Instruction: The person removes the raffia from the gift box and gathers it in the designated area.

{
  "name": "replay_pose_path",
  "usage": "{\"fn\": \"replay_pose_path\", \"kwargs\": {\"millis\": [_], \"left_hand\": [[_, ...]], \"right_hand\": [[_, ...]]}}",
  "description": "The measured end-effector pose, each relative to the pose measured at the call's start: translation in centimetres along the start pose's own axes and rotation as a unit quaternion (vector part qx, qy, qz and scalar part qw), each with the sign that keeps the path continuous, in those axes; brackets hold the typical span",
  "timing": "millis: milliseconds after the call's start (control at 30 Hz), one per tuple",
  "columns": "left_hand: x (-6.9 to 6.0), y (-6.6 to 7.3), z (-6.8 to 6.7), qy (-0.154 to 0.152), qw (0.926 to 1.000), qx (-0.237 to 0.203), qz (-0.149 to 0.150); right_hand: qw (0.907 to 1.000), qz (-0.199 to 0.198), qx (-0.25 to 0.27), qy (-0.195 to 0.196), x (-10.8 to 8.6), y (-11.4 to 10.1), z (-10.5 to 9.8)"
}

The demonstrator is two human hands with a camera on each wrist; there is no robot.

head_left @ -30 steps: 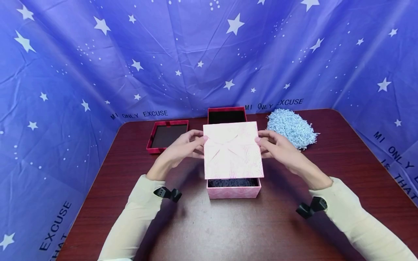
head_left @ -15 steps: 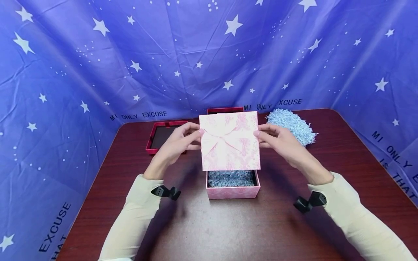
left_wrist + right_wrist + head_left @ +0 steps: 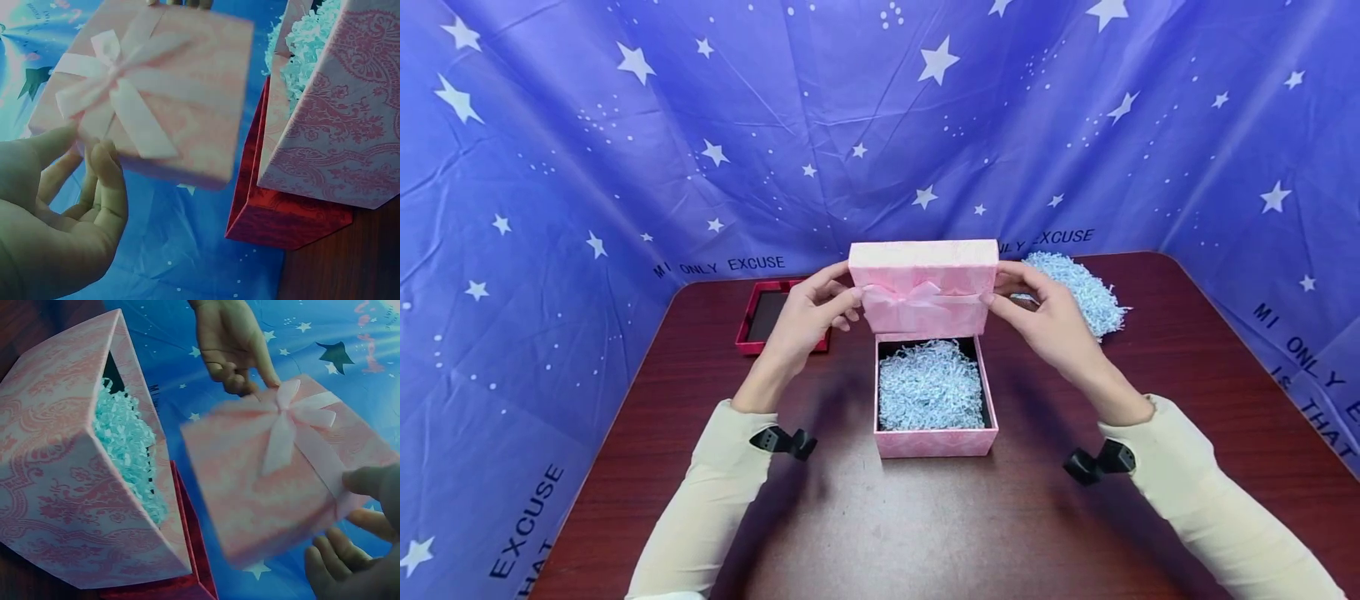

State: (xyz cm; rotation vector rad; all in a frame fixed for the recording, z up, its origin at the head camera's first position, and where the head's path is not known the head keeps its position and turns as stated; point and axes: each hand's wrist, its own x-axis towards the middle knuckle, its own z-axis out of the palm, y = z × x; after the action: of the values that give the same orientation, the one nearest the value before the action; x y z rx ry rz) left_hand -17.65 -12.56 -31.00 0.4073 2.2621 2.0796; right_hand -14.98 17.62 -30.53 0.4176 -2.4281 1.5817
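Note:
A pink patterned gift box lid (image 3: 925, 265) with a ribbon bow is held up over the back edge of a pink gift box (image 3: 936, 443), its top face tilted steeply toward me. My left hand (image 3: 801, 325) pinches the lid's left edge between thumb and fingers. On the opposite edge, the thumb and fingers of my right hand (image 3: 1047, 321) do the same. Light blue shredded paper (image 3: 928, 387) fills the dark inside of the box, which stands on the table. Both wrist views show the bow (image 3: 115, 75) on the lid, slightly blurred.
To the left at the back lies a shallow red tray-like box part (image 3: 760, 318) with a dark inside. A red box (image 3: 287, 219) shows behind the pink one. A heap of blue shredded paper (image 3: 1078, 287) sits at the back right of the dark table (image 3: 700, 433).
Both hands have lifted the lid up and away toward the back, tipping it upright. More of the box's blue paper filling now shows, while the lid now hides the red box in the head view.

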Motion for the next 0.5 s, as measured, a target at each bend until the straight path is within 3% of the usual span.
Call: {"fn": "replay_pose_path", "kwargs": {"millis": [133, 233, 500], "left_hand": [[-0.1, 0.0, 0.0, -0.015, 0.9992, -0.036, -0.003], [-0.1, -0.1, -0.1, -0.028, 0.9983, -0.051, -0.011], [0.0, -0.3, -0.6, -0.020, 0.9986, -0.029, -0.039]], "right_hand": [[0.9995, -0.016, 0.007, 0.027, 0.1, 0.4, 0.6], [0.9991, -0.016, 0.032, 0.024, 0.0, 0.6, 0.9], [0.9942, 0.018, 0.106, -0.011, -0.1, 0.7, 1.7]]}}
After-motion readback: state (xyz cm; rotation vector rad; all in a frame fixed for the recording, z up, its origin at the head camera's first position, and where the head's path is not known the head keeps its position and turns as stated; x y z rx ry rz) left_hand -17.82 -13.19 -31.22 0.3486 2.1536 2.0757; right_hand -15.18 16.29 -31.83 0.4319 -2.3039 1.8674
